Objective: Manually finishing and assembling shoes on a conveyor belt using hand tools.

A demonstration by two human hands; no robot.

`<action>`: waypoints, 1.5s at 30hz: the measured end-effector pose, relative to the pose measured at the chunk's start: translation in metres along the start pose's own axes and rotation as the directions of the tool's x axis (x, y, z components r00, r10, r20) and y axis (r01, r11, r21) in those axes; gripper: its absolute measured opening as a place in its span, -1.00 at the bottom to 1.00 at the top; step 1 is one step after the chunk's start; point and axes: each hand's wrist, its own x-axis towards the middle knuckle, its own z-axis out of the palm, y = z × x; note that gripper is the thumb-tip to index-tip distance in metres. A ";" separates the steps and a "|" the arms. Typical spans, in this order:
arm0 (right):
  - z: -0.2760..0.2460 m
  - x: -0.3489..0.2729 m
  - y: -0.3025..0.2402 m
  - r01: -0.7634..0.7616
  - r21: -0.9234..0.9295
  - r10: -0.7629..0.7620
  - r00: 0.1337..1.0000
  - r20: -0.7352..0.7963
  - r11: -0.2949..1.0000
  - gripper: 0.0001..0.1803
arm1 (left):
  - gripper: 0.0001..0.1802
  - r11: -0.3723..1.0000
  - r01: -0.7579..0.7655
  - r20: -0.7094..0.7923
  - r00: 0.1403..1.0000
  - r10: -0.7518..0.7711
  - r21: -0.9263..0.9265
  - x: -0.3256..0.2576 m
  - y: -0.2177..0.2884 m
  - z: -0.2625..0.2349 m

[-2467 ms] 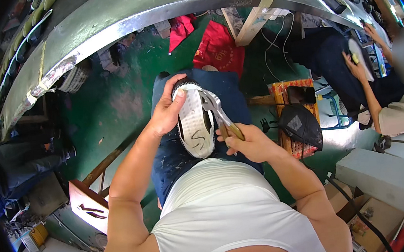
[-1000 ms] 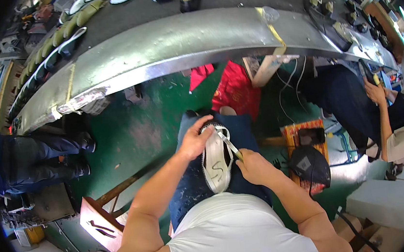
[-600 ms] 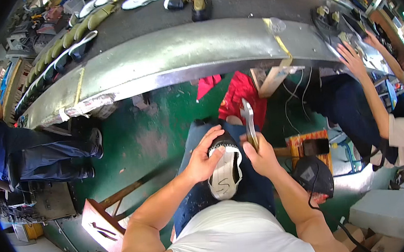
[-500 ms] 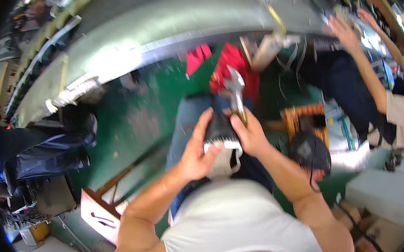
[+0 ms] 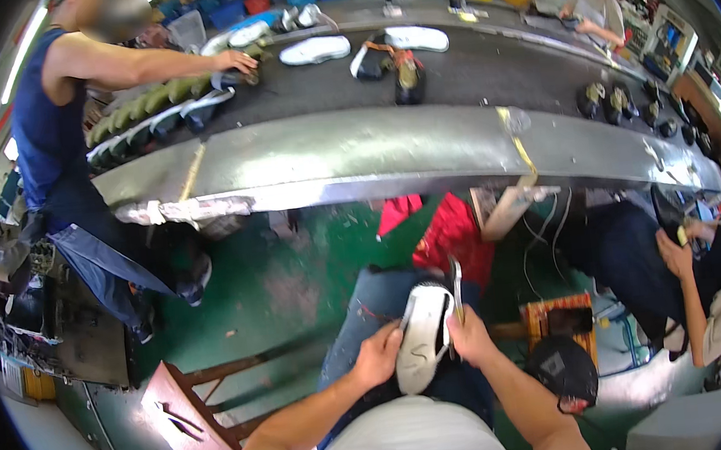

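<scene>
A shoe (image 5: 418, 341) with a pale underside and a dark edge around its far end rests over my lap, bottom up. My left hand (image 5: 379, 353) is closed on its left edge, thumb on top. My right hand (image 5: 470, 336) is closed round a silver-headed hand tool (image 5: 457, 285), beside the shoe's right edge. Seen nearly edge-on, the tool stands with its head away from me; its exact kind is unclear. A white strip curls along the shoe's right side near my right thumb.
A metal-edged conveyor bench (image 5: 354, 160) crosses ahead, carrying white soles (image 5: 315, 51) and dark shoes (image 5: 408, 81). Dark pincers (image 5: 180, 420) lie on a stool at left. A black cap (image 5: 563, 370) is at right, red cloth (image 5: 457, 237) under the bench. Co-workers stand left and sit right.
The view has tilted up, showing more of the bench. The shoe has turned from its dark upper to its pale underside. The tool, still in my right hand, now appears edge-on.
</scene>
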 end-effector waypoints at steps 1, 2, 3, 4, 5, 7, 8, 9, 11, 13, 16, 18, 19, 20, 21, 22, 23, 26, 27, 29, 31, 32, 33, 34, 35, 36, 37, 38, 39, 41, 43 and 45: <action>0.007 -0.003 0.004 -0.078 -0.078 0.076 0.997 -0.025 0.994 -0.46 | -0.60 0.997 -0.056 -0.048 0.997 0.059 0.049 -0.003 -0.011 0.003; 0.014 -0.001 0.028 -0.027 0.025 0.028 1.000 -0.011 0.999 -0.45 | -0.58 0.999 -0.008 0.021 1.000 0.007 0.039 -0.002 0.000 0.000; 0.022 0.003 0.053 0.010 0.128 -0.011 1.000 0.011 0.992 -0.44 | -0.55 0.998 0.058 0.090 0.994 -0.060 0.032 -0.006 0.008 -0.001; 0.023 0.003 0.056 0.031 0.125 -0.033 0.999 0.018 0.992 -0.44 | -0.51 0.997 -0.028 0.052 0.998 0.024 0.072 -0.006 0.006 0.004; 0.024 0.003 0.061 -0.001 0.150 0.000 1.000 0.003 0.989 -0.47 | -0.46 0.987 -0.109 0.020 0.994 0.107 0.116 -0.004 0.004 0.010; 0.019 0.002 0.050 -0.034 0.171 0.036 0.999 -0.005 0.985 -0.51 | -0.35 0.942 -0.207 0.052 0.978 0.200 0.262 0.014 0.006 0.015; 0.018 0.001 0.039 -0.048 0.108 0.049 0.999 -0.006 0.993 -0.52 | -0.43 0.939 -0.087 0.017 0.996 0.086 0.334 0.028 -0.005 0.022; 0.016 0.006 0.030 -0.059 0.051 0.060 0.998 -0.021 0.997 -0.52 | -0.49 0.915 0.023 -0.017 1.000 -0.018 0.403 0.041 -0.002 0.023; 0.015 0.010 0.037 -0.058 0.096 0.061 0.998 -0.031 0.994 -0.62 | -0.52 0.928 0.028 0.003 1.000 -0.031 0.372 0.046 -0.001 0.018; 0.011 0.012 0.044 -0.131 0.122 0.133 0.991 -0.012 0.984 -0.62 | -0.57 0.952 0.063 0.051 0.995 -0.082 0.300 0.045 0.006 0.009; 0.007 -0.012 0.016 -0.084 0.018 0.085 0.994 -0.066 0.996 -0.55 | -0.62 0.965 0.027 0.079 0.996 -0.049 0.261 0.033 0.018 -0.003; 0.006 -0.015 0.003 -0.036 -0.052 0.031 0.995 -0.097 0.998 -0.44 | -0.56 0.973 0.040 0.180 0.980 -0.083 0.227 0.039 0.028 -0.013; 0.004 -0.018 0.007 -0.039 -0.051 0.034 0.994 -0.100 0.998 -0.44 | -0.56 0.973 0.040 0.184 0.979 -0.083 0.228 0.039 0.022 -0.016; 0.002 -0.021 0.012 -0.047 -0.114 0.039 0.996 -0.076 0.992 -0.43 | -0.55 0.980 0.007 0.265 0.962 -0.060 0.198 0.037 0.014 -0.018; 0.000 -0.024 0.013 -0.052 -0.174 0.044 0.998 -0.054 0.983 -0.42 | -0.52 0.986 -0.026 0.344 0.938 -0.033 0.167 0.036 0.012 -0.021; -0.003 -0.026 0.012 -0.025 -0.182 0.016 0.999 -0.047 0.983 -0.43 | -0.47 0.987 0.143 0.443 0.882 -0.160 0.073 0.037 0.012 -0.025; -0.006 -0.032 0.010 -0.023 -0.177 0.015 0.999 -0.050 0.984 -0.43 | -0.47 0.987 0.140 0.443 0.882 -0.160 0.077 0.034 0.011 -0.023; -0.017 -0.040 0.001 -0.079 -0.230 0.079 0.997 -0.008 0.970 -0.47 | -0.39 0.977 0.197 0.467 0.873 -0.140 -0.075 0.030 -0.002 -0.008; -0.025 -0.039 0.001 -0.089 -0.229 0.101 0.994 0.042 0.969 -0.50 | -0.39 0.974 0.212 0.468 0.871 -0.149 -0.085 0.030 -0.001 -0.003; -0.038 -0.043 0.020 -0.149 -0.124 0.167 0.975 0.144 0.981 -0.62 | -0.32 0.972 0.155 0.406 0.911 -0.072 -0.174 0.023 0.001 0.009; -0.051 -0.051 0.013 -0.150 -0.028 0.152 0.964 0.219 0.988 -0.79 | -0.19 0.981 0.115 0.390 0.920 -0.045 -0.157 0.028 -0.017 0.015; -0.058 -0.053 0.001 -0.151 -0.029 0.153 0.953 0.262 0.988 -0.85 | -0.05 0.981 0.044 0.391 0.920 0.034 -0.187 0.027 0.011 0.011; -0.063 -0.053 -0.013 -0.103 -0.107 0.131 0.947 0.295 0.989 -0.85 | 0.05 0.992 -0.125 0.347 0.929 0.127 -0.027 0.028 -0.008 0.013; -0.067 -0.056 -0.015 0.123 -0.237 -0.042 0.946 0.320 0.964 -0.82 | 0.06 0.988 -0.142 0.299 0.942 0.153 -0.055 0.019 0.009 0.011; -0.071 -0.056 -0.026 0.185 -0.283 -0.054 0.908 0.416 0.941 -0.70 | 0.04 0.997 -0.018 0.266 0.963 0.036 -0.070 0.012 0.017 0.010; -0.075 -0.049 -0.023 0.288 -0.327 -0.135 0.897 0.420 0.900 -0.63 | 0.04 0.997 0.058 0.266 0.963 -0.042 -0.050 0.016 0.017 0.013; -0.075 -0.047 -0.021 0.393 -0.369 -0.227 0.879 0.419 0.842 -0.56 | 0.03 0.993 0.114 0.268 0.958 -0.103 -0.025 0.019 0.015 0.012; -0.072 -0.048 -0.014 0.361 -0.378 -0.192 0.889 0.417 0.852 -0.56 | 0.03 0.990 0.136 0.294 0.948 -0.119 -0.036 0.018 0.001 0.017; -0.066 -0.051 -0.009 0.449 -0.419 -0.280 0.871 0.404 0.789 -0.49 | 0.04 0.988 0.140 0.302 0.946 -0.114 -0.066 0.015 -0.009 0.019; -0.056 -0.050 -0.008 0.525 -0.466 -0.366 0.844 0.392 0.712 -0.42 | 0.06 0.986 0.138 0.314 0.944 -0.101 -0.098 0.014 -0.023 0.020; -0.049 -0.050 -0.009 0.589 -0.577 -0.462 0.806 0.370 0.565 -0.53 | 0.08 0.976 0.176 0.348 0.929 -0.123 -0.128 0.008 -0.019 0.021; -0.050 -0.049 -0.026 0.544 -0.600 -0.279 0.831 0.481 0.586 -0.59 | 0.10 0.978 0.162 0.353 0.930 -0.107 -0.131 0.004 -0.027 0.024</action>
